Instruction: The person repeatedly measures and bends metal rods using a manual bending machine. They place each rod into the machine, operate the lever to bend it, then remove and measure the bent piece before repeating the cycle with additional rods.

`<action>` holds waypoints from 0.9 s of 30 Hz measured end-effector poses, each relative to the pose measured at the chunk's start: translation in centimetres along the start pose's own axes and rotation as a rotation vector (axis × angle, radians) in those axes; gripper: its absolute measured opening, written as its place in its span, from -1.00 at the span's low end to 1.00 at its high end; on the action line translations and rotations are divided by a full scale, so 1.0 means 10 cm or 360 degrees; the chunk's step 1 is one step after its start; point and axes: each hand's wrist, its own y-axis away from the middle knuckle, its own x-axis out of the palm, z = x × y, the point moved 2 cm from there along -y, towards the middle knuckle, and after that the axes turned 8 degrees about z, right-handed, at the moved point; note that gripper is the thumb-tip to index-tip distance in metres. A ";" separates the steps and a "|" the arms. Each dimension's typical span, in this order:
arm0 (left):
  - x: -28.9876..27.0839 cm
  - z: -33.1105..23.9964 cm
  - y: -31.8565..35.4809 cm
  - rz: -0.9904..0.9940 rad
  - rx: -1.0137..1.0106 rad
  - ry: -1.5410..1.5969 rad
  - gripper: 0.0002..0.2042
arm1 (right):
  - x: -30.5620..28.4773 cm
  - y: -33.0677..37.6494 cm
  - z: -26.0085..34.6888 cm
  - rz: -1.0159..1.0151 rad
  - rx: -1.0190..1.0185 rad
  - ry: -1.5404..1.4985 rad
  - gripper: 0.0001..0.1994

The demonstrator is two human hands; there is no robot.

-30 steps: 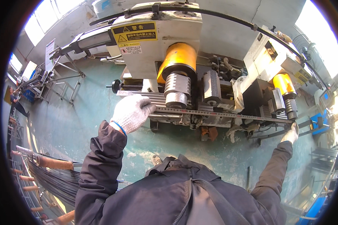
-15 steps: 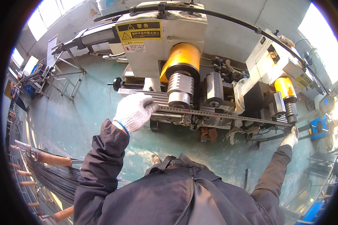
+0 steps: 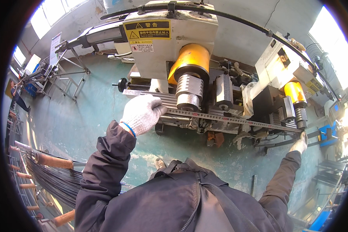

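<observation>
A steel tape measure [image 3: 228, 119] stretches across the front of a bending machine, its marked face toward me. My left hand [image 3: 143, 114], in a white knitted glove with a blue cuff edge, is closed on the tape beside the left steel roller die [image 3: 189, 91]. Far to the right my right hand [image 3: 299, 143], gloved too, is closed around the tape's other end, just below the right roller die [image 3: 301, 117]. Its fingers show only in part, and I cannot make out a tape case there.
Orange cylinders [image 3: 192, 60] sit above the dies on the machine's pale heads. A black hose [image 3: 236, 21] arches overhead. Dark rods lie in a bundle [image 3: 56, 181] on a rack at lower left. A metal stand [image 3: 71, 77] and another person [image 3: 17, 94] are at far left.
The view has shifted slightly, so the machine sits a little further right in it. Both hands keep their hold, and the tape's marked face shows more plainly.
</observation>
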 end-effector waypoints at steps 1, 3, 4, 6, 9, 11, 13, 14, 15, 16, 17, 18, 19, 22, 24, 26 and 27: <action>0.00 0.00 0.00 -0.0001 -0.0004 -0.0004 -0.76 | 0.00 0.00 0.00 -0.0011 0.0010 0.0016 -0.60; -0.01 -0.01 0.00 0.0005 -0.0021 0.0002 -0.76 | -0.01 0.00 0.01 -0.0036 0.0031 0.0047 -0.61; -0.01 -0.01 -0.01 0.0008 -0.0028 0.0004 -0.76 | 0.00 0.01 0.02 -0.0019 0.0020 0.0028 -0.60; -0.02 -0.01 0.00 0.0000 -0.0019 -0.0001 -0.76 | 0.01 0.03 0.03 0.0012 0.0039 -0.0053 -0.60; -0.02 0.00 0.00 -0.0033 0.0011 -0.0008 -0.75 | 0.04 0.07 0.05 0.0018 0.0014 -0.0010 -0.59; -0.01 0.01 0.00 -0.0052 0.0023 -0.0015 -0.75 | 0.06 0.10 0.06 0.0017 0.0005 0.0041 -0.59; 0.01 0.01 0.00 -0.0068 0.0019 -0.0016 -0.75 | 0.07 0.11 0.08 -0.0004 -0.0007 0.0042 -0.59; 0.02 0.02 0.00 -0.0072 0.0036 -0.0017 -0.75 | 0.08 0.12 0.08 -0.0023 -0.0017 0.0034 -0.59; 0.02 0.02 0.00 -0.0081 0.0050 -0.0009 -0.75 | 0.08 0.12 0.08 -0.0038 0.0003 -0.0015 -0.59; 0.03 0.02 0.00 -0.0090 0.0061 0.0001 -0.75 | 0.09 0.12 0.09 -0.0039 -0.0023 0.0022 -0.59; 0.03 0.02 0.00 -0.0078 0.0055 -0.0004 -0.75 | 0.09 0.12 0.09 -0.0032 -0.0018 0.0020 -0.59; 0.04 0.02 0.01 -0.0067 0.0048 -0.0009 -0.75 | 0.08 0.12 0.08 -0.0040 0.0020 -0.0009 -0.59; 0.03 0.02 0.01 -0.0066 0.0043 -0.0004 -0.75 | 0.08 0.12 0.08 -0.0022 -0.0008 0.0012 -0.59; 0.03 0.02 0.01 -0.0080 0.0026 0.0004 -0.76 | 0.07 0.11 0.05 -0.0016 -0.0004 0.0000 -0.59; 0.03 0.01 0.00 -0.0014 -0.0033 -0.0030 -0.71 | 0.05 0.10 0.03 -0.0014 -0.0014 -0.0004 -0.59; 0.02 -0.01 -0.01 -0.0018 -0.0006 -0.0024 -0.72 | 0.03 0.08 0.03 0.0012 -0.0003 -0.0010 -0.55; 0.01 -0.02 -0.02 -0.0046 0.0038 -0.0006 -0.74 | 0.02 0.07 0.04 0.0018 0.0037 -0.0039 -0.53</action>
